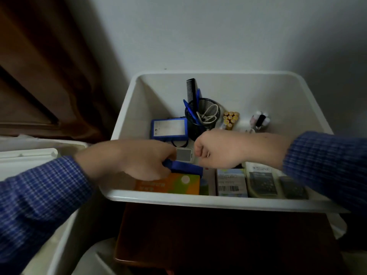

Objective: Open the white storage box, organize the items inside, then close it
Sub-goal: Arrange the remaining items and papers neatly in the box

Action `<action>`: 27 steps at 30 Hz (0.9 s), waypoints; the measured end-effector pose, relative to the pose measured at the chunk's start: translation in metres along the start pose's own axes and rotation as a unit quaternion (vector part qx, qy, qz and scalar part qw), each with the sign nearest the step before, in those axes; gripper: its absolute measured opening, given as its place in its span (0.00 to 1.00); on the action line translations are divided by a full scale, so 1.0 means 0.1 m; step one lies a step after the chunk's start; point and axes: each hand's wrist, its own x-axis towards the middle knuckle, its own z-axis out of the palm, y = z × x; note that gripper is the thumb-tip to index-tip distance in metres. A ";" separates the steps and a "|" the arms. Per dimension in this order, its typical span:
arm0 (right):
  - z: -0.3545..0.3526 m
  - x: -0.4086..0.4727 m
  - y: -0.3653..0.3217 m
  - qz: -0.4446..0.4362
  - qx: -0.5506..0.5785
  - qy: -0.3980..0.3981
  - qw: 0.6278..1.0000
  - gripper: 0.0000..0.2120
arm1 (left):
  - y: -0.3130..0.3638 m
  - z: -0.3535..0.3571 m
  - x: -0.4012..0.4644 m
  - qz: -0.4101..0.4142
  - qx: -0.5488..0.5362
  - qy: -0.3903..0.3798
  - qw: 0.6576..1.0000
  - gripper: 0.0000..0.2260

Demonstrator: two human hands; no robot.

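Box (127,108) open | left hand (139,159) grips blue flat case (188,168), long axis left-right, atop orange carton (170,183) | right hand (216,149) curled beside it, contents hidden

I can read no words here: the light blue carton (232,182) shows a barcode, and its print and the orange box's (168,183) are blurred.

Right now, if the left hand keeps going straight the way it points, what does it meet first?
Probably the right hand: the left hand, gripping a blue item, points right across the white storage box toward that curled fist. Depth is unclear, so it might pass below.
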 end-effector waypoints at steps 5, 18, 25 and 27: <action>0.13 0.26 -0.13 -0.013 -0.061 -0.057 0.996 0.13 | 0.00 0.03 -0.01 0.012 0.046 0.011 0.999 0.03; 0.23 0.54 -0.15 0.105 -0.005 -0.019 0.994 0.09 | 0.12 0.08 -0.06 -0.008 0.075 -0.005 0.997 0.06; 0.23 0.51 -0.12 0.115 0.028 -0.002 0.993 0.06 | 0.14 0.05 -0.05 -0.017 0.085 -0.012 0.996 0.08; 0.20 0.45 -0.11 0.113 0.009 0.002 0.994 0.05 | 0.15 0.04 -0.02 -0.020 0.082 -0.023 0.996 0.07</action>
